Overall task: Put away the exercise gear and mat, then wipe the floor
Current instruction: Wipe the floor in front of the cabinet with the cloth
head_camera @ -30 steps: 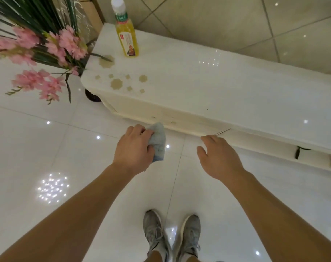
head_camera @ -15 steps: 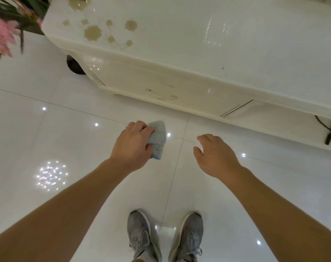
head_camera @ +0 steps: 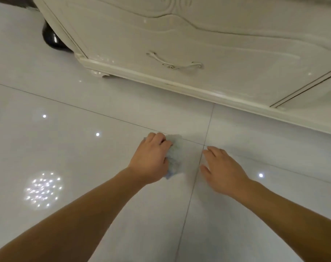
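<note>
My left hand (head_camera: 151, 159) grips a crumpled pale blue cloth (head_camera: 175, 154), which is down at the glossy white tiled floor (head_camera: 85, 157) near a tile joint. My right hand (head_camera: 224, 170) is beside it, a little to the right, with its fingers spread and relaxed just over the floor, holding nothing. Both forearms reach forward from the bottom of the frame. No exercise gear or mat is in view.
A cream cabinet (head_camera: 198, 44) with a carved front and a curved drawer handle (head_camera: 174, 62) runs across the top, its base close ahead of my hands. A black rounded pot base (head_camera: 52, 37) stands at its left corner. Ceiling lights reflect in the tiles.
The view has dropped low towards the floor; the cabinet top, bottle, flowers and my shoes have left the frame. Both hands have gone down to the tiles, the left still holding the cloth.
</note>
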{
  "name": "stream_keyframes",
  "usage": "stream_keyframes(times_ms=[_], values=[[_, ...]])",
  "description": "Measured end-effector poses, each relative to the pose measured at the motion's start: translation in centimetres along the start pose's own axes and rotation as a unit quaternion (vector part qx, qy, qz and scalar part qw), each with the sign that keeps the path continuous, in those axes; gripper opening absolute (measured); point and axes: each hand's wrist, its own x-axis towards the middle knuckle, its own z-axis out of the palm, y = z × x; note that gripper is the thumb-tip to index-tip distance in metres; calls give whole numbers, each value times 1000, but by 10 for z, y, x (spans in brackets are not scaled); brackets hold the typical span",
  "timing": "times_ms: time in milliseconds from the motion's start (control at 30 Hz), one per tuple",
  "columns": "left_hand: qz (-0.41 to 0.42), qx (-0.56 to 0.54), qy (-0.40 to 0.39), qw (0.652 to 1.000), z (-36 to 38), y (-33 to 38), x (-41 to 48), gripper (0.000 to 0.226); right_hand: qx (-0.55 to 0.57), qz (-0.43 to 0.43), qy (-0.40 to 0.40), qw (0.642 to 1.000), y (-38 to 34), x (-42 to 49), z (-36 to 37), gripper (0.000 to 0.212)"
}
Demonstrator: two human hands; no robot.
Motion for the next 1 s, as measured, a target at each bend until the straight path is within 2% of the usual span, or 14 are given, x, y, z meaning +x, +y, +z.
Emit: stream_keyframes(times_ms=[133, 233, 400, 833, 1000], values=[[35, -6, 28, 999, 42, -5, 22, 36, -5, -19, 45, 999, 11, 26, 43, 42], [59, -6, 30, 998, 68, -4, 26, 37, -28, -9, 68, 997, 9, 32, 68, 58], [62, 3, 35, 997, 99, -16, 18, 51, -45, 5, 88, 995, 12, 33, 84, 69], [107, -15, 53, 993, 100, -41, 20, 47, -53, -5, 99, 994, 12, 31, 83, 68], [100, -19, 64, 993, 94, -61, 20, 46, -51, -41, 101, 993, -5, 44, 73, 65]])
